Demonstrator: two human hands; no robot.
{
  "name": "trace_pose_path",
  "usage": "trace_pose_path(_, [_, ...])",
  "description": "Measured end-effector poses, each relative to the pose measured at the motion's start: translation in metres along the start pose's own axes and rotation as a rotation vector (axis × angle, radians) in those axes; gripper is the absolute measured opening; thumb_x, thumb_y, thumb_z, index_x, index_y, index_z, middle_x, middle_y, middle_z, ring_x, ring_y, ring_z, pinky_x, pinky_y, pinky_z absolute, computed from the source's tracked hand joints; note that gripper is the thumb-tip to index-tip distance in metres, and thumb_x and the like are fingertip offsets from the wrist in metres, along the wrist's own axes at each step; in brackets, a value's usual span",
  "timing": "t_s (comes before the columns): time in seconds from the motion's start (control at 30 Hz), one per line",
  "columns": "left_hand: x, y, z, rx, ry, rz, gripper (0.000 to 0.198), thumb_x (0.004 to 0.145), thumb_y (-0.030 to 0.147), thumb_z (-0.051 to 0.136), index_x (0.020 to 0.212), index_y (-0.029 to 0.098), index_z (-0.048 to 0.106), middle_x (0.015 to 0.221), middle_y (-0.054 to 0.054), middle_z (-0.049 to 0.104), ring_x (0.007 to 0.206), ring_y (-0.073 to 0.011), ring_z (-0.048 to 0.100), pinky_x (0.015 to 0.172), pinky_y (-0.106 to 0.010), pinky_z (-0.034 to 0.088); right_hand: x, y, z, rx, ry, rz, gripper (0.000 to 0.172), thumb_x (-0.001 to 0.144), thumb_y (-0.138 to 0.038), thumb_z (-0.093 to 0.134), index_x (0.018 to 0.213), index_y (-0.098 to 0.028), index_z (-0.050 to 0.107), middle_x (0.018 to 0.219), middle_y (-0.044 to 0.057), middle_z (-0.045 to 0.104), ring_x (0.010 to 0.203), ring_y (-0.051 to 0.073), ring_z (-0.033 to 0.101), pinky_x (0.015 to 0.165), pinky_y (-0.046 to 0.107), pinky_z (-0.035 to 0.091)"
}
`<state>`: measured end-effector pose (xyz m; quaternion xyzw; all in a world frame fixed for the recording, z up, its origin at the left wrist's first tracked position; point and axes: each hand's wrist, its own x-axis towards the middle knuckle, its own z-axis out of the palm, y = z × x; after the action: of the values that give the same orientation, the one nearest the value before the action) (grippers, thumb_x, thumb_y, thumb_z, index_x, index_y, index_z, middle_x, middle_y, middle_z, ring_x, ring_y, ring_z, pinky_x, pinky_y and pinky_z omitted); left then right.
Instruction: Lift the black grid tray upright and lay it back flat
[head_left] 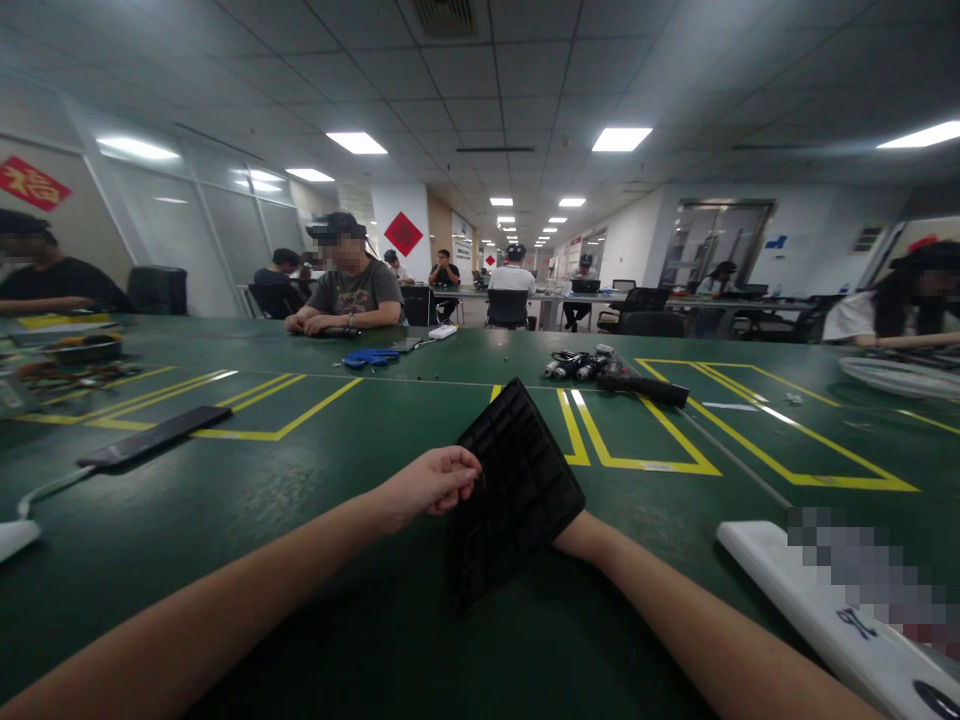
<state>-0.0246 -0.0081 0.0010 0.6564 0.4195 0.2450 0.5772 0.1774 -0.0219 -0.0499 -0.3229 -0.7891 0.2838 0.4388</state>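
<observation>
A black tray (517, 480) divided into small compartments is tilted up above the green table, its compartment side towards me. My right hand (581, 535) holds it from behind; only the wrist and heel of that hand show, and the fingers are hidden by the tray. At the tray's left side my left hand (439, 480) is closed in a pinch, fingertips close to the compartments. Something thin may be between those fingertips, but it is too small to name. Whether the fingertips touch the tray I cannot tell.
The green table (360, 600) carries yellow tape outlines. A phone (157, 437) with a white cable lies left, a white device (847, 610) right. Beyond are blue gloves (371, 357), dark metal parts (577, 365) and a black cylinder (645, 388). Several people sit around.
</observation>
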Motion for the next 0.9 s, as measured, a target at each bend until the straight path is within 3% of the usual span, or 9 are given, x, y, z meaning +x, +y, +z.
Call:
trace_pose_path(0.37, [0.006, -0.01, 0.006, 0.505, 0.245, 0.222, 0.032, 0.083, 0.046, 0.037, 0.071, 0.017, 0.044, 0.053, 0.005, 0.045, 0.05, -0.0095, 0.042, 0.051, -0.022, 0.033, -0.001, -0.018, -0.005, 0.05, 0.049, 0.05, 0.036, 0.079, -0.034, 0.051, 0.111, -0.019, 0.051, 0.119, 0.009, 0.054, 0.109, 0.021, 0.049, 0.099, 0.039, 0.035])
trace_pose_path(0.57, [0.002, -0.006, 0.005, 0.62, 0.175, 0.28, 0.021, 0.081, 0.038, 0.041, 0.076, 0.017, 0.047, 0.064, 0.003, 0.046, 0.058, -0.011, 0.043, 0.053, -0.022, 0.032, -0.002, -0.015, -0.002, 0.049, 0.091, 0.044, 0.041, 0.08, -0.033, 0.05, 0.118, -0.02, 0.045, 0.118, 0.009, 0.054, 0.108, 0.022, 0.05, 0.097, 0.039, 0.037])
trace_pose_path(0.73, [0.003, -0.004, 0.006, 0.715, 0.25, 0.266, 0.034, 0.083, 0.044, 0.036, 0.063, 0.018, 0.045, 0.059, 0.002, 0.046, 0.056, -0.0121, 0.042, 0.052, -0.023, 0.029, -0.001, -0.017, -0.003, 0.037, 0.09, 0.039, 0.044, 0.079, -0.032, 0.051, 0.122, -0.024, 0.042, 0.123, 0.007, 0.051, 0.113, 0.023, 0.046, 0.099, 0.041, 0.035])
trace_pose_path(0.9, [-0.001, 0.003, 0.005, 0.657, 0.213, 0.299, 0.018, 0.079, 0.034, 0.046, 0.075, 0.018, 0.051, 0.062, 0.002, 0.048, 0.056, -0.0115, 0.043, 0.052, -0.023, 0.031, -0.001, -0.016, -0.003, 0.013, 0.087, 0.049, 0.042, 0.078, -0.032, 0.052, 0.119, -0.023, 0.045, 0.121, 0.008, 0.053, 0.109, 0.024, 0.049, 0.097, 0.042, 0.037])
